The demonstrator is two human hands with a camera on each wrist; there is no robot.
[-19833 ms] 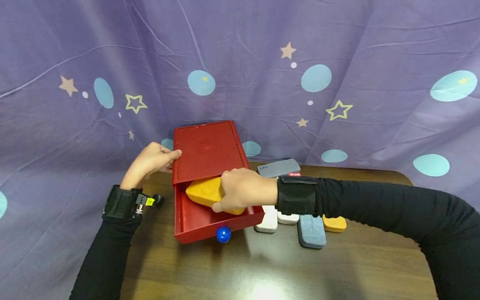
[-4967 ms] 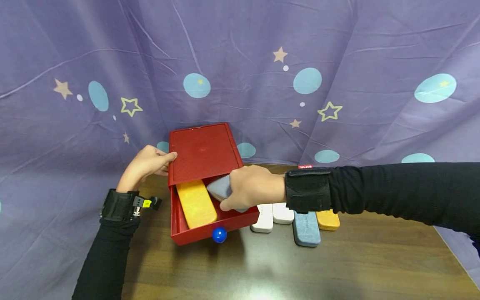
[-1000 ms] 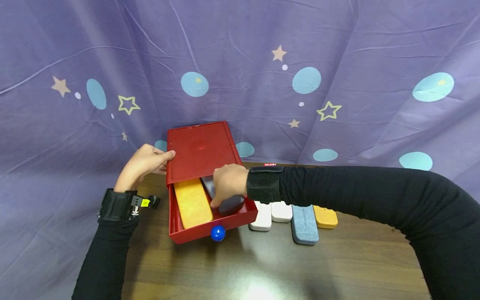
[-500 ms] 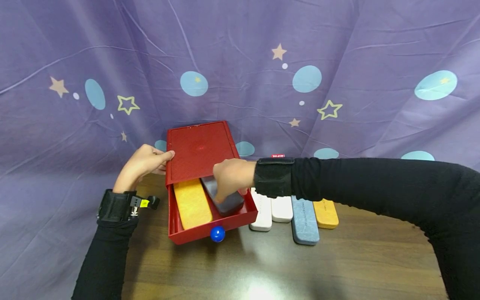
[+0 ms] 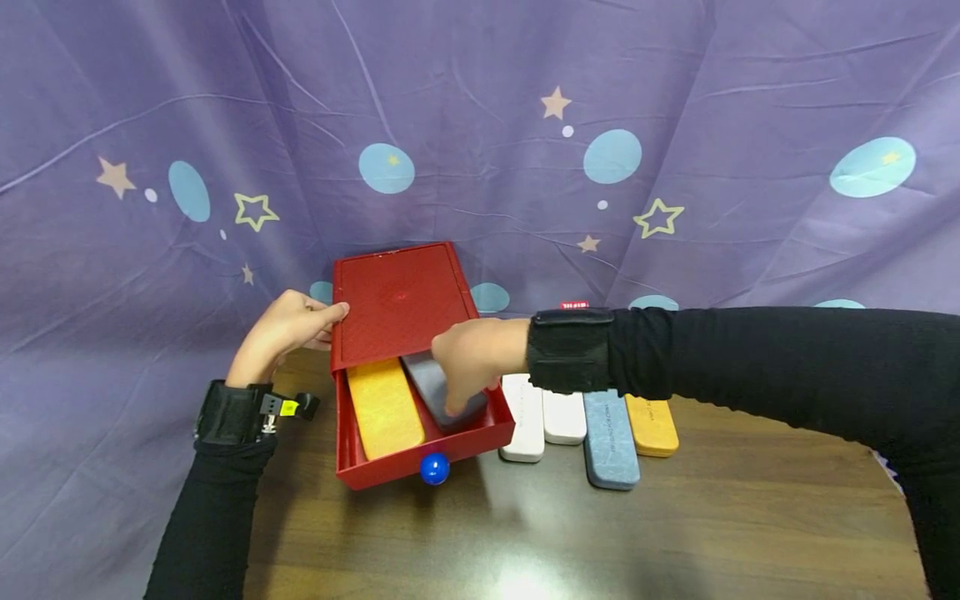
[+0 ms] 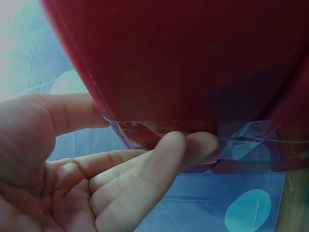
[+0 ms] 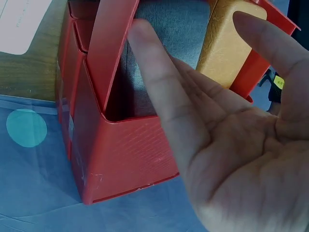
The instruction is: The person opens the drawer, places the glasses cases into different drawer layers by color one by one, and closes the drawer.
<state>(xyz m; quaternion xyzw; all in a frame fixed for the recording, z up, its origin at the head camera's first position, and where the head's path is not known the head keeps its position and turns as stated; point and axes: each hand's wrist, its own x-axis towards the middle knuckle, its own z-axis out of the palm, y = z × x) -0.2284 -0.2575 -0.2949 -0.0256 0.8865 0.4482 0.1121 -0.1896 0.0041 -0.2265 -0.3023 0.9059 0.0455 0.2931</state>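
Observation:
A red box stands at the table's back with its drawer pulled out; the drawer front has a blue knob. A yellow case and a grey case lie side by side in the drawer. My right hand hovers over the grey case with straight fingers, the tips at or just above it. My left hand grips the box's left edge, with the thumb on top and the fingers underneath.
To the right of the drawer, two white cases, a blue-grey case and a yellow case lie in a row on the wooden table. A purple curtain hangs close behind.
My right hand has let go of the grey case and drawn up and to the right. The case now lies flat beside the yellow one. My left hand has not moved.

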